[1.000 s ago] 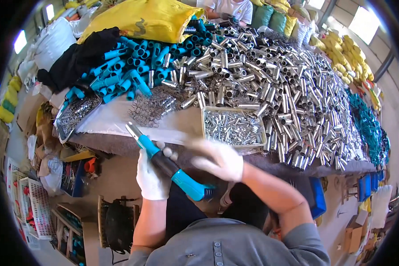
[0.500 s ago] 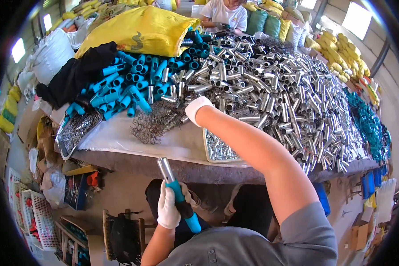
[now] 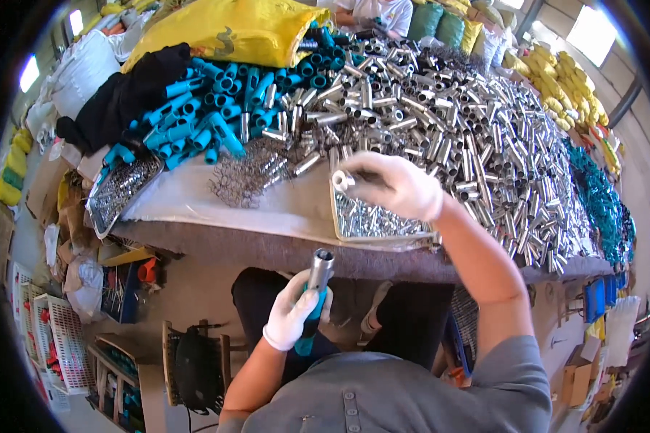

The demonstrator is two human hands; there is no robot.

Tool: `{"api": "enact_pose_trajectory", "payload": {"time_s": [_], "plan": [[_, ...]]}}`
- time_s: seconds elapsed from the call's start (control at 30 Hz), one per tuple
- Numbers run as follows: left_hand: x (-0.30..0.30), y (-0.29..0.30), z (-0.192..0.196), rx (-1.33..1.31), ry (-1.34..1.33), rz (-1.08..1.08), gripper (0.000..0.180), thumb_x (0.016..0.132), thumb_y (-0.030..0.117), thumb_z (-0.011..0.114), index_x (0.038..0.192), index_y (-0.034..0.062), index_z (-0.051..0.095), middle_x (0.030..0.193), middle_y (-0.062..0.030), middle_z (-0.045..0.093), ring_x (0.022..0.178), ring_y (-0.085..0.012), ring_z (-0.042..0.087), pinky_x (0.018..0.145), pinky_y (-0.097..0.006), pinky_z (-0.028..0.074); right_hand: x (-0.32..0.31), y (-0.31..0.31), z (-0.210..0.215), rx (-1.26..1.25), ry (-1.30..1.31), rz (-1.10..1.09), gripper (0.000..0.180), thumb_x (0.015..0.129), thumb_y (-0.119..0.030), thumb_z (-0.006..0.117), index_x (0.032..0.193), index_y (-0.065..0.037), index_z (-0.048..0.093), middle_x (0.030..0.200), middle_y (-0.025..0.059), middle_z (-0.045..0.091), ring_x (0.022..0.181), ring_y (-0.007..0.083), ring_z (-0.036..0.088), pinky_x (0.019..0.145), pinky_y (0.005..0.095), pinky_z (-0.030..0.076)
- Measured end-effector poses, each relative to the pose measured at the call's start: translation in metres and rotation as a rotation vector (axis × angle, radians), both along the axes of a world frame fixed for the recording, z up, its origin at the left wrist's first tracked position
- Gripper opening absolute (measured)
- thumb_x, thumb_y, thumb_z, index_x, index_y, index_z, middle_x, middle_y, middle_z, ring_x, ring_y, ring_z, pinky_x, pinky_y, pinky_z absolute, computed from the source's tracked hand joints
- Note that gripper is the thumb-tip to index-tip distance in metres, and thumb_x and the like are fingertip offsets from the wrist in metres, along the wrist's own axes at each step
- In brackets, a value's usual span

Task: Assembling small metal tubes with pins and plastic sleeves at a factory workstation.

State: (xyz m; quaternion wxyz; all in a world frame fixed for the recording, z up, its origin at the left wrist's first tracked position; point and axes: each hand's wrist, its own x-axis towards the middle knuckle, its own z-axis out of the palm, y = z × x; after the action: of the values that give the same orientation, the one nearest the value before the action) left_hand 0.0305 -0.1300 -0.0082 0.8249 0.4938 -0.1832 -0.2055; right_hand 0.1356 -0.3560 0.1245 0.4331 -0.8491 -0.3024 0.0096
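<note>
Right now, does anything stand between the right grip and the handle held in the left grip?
Nothing visible blocks it. In the picture, the tray's rim and the table's front edge lie between the right grip and the handle in the left grip, but the right grip appears to be above both.

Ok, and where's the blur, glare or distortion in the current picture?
In the head view, the right hand looks motion-blurred, the left hand sharper; also head view, the upper-right window looks blown out, silvery tubes glint, and the table edge bows.
</note>
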Motion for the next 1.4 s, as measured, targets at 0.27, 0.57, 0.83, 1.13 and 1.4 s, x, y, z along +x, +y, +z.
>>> {"api": "enact_pose_trajectory", "payload": {"time_s": [0.27, 0.57, 0.83, 1.13, 1.4], "plan": [[0.01, -0.028, 0.0, 0.233, -0.124, -0.224, 0.055, 0.089, 0.043, 0.058, 0.123, 0.0005, 0.049, 0.082, -0.0031, 0.056, 0.069, -0.0094, 0.051, 0.065, -0.024, 0.044, -0.076, -0.037, 0.014, -0.6, -0.442, 0.277, 0.032, 0.076, -0.012, 0.057, 0.108, -0.012, 0.06, 0.087, 0.0079, 0.056, 0.078, 0.0267, 0.057, 0.064, 0.0368, 0.049], [-0.002, -0.068, -0.003, 0.423, -0.354, -0.266, 0.04, 0.087, 0.025, 0.061, 0.117, -0.0005, 0.056, 0.086, -0.0061, 0.063, 0.074, -0.0144, 0.058, 0.071, -0.028, 0.048, -0.128, -0.073, -0.019, -0.162, 0.431, 0.001, 0.047, 0.094, -0.025, 0.05, 0.136, -0.008, 0.039, 0.071, 0.008, 0.06, 0.063, 0.0183, 0.061, 0.063, 0.0314, 0.049], [0.017, -0.079, -0.013, 0.109, -0.11, -0.08, 0.052, 0.085, 0.04, 0.059, 0.11, -0.0041, 0.047, 0.069, -0.011, 0.055, 0.052, -0.0169, 0.053, 0.05, -0.028, 0.046, -0.09, -0.184, -0.034, -0.431, -0.347, -0.514, 0.028, 0.082, -0.016, 0.061, 0.109, -0.007, 0.061, 0.101, 0.0117, 0.062, 0.098, 0.0285, 0.058, 0.087, 0.0376, 0.045], [0.031, -0.089, -0.018, -0.065, 0.013, 0.093, 0.047, 0.087, 0.036, 0.055, 0.113, -0.0021, 0.045, 0.069, -0.014, 0.054, 0.052, -0.0205, 0.053, 0.049, -0.033, 0.048, 0.0, -0.311, -0.039, -0.662, -0.337, -1.43, 0.066, 0.079, -0.052, 0.057, 0.133, -0.016, 0.042, 0.136, 0.0253, 0.034, 0.123, 0.0398, 0.036, 0.103, 0.046, 0.029], [0.032, -0.089, -0.019, -0.026, -0.003, 0.158, 0.052, 0.087, 0.04, 0.054, 0.115, -0.0026, 0.043, 0.068, -0.0133, 0.054, 0.05, -0.0204, 0.053, 0.047, -0.032, 0.048, 0.036, -0.27, -0.037, -0.545, -0.553, -1.051, 0.058, 0.085, -0.038, 0.053, 0.134, -0.01, 0.039, 0.13, 0.0208, 0.045, 0.12, 0.0387, 0.041, 0.101, 0.045, 0.033]]}}
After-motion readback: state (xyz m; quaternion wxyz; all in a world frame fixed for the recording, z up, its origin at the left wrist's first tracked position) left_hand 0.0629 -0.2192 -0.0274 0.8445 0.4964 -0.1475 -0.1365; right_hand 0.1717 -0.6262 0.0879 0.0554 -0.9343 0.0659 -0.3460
